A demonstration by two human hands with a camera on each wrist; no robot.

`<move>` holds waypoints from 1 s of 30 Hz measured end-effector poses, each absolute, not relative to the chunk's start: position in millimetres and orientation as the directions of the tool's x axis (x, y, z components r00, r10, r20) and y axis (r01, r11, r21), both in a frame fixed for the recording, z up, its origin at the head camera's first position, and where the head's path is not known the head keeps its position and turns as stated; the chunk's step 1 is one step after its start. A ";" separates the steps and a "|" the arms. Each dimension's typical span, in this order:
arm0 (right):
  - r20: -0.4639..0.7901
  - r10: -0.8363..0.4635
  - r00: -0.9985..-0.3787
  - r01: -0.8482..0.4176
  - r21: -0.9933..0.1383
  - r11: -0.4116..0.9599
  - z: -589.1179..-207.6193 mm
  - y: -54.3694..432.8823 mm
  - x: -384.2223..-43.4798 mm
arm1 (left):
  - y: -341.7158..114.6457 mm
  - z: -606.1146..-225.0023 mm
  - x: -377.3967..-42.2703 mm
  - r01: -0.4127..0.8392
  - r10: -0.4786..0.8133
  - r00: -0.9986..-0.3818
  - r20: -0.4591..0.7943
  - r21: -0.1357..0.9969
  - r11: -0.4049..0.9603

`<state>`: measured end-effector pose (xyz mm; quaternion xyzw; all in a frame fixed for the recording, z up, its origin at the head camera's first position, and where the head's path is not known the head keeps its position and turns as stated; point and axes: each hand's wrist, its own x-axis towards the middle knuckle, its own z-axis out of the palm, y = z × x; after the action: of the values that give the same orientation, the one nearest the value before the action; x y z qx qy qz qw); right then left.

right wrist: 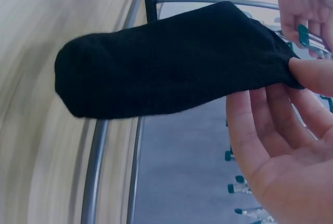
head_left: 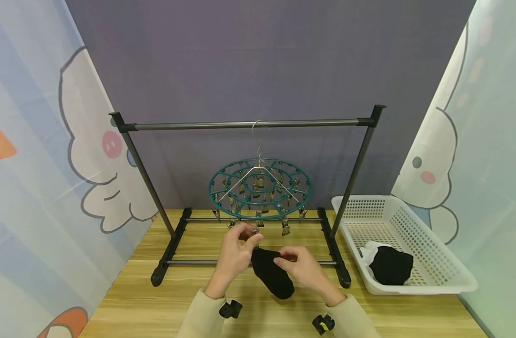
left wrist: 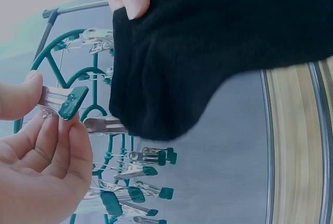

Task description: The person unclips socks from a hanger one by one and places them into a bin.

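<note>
A black sock (head_left: pixel 272 274) hangs toe-down over the table, pinched at its cuff between the thumb and fingers of my right hand (head_left: pixel 302 267). My left hand (head_left: pixel 236 249) grips a metal clip with green tips (left wrist: pixel 65 102) between thumb and fingers. In the left wrist view the sock's cuff lies to the right of that clip, with a gap between them. The clip belongs to a round green drying hanger (head_left: pixel 270 217), which carries several such clips. In the right wrist view the sock spans sideways, and part of the left hand shows at the top right.
The hanger's hook is over the bar (head_left: pixel 190 126) of a dark metal rack standing on the wooden table (head_left: pixel 127 300). To the right, a white perforated basket (head_left: pixel 422 290) holds a black cloth item (head_left: pixel 390 266) and a white one (head_left: pixel 369 252). A grey curtain hangs behind.
</note>
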<state>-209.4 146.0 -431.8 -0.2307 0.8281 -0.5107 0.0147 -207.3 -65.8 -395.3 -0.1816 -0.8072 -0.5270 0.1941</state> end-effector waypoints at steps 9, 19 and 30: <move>0.190 -0.359 -0.914 -0.328 -0.866 0.378 -415.8 165.3 -203.1 | -67.7 -398.4 -208.9 0.472 0.047 -0.873 0.486 0.815 0.336; 0.247 -0.321 -0.914 -0.372 -0.828 0.421 -411.4 186.2 -202.2 | -71.8 -401.2 -209.3 0.474 0.018 -0.867 0.498 0.811 0.342; 0.294 -0.284 -0.913 -0.394 -0.819 0.418 -394.0 209.1 -197.4 | -74.3 -398.5 -206.4 0.402 0.009 -0.907 0.420 0.862 0.309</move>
<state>-197.4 209.1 -394.0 -0.2016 0.8402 -0.5004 -0.0546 -206.4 -74.3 -398.5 -0.1300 -0.7908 -0.5731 0.1714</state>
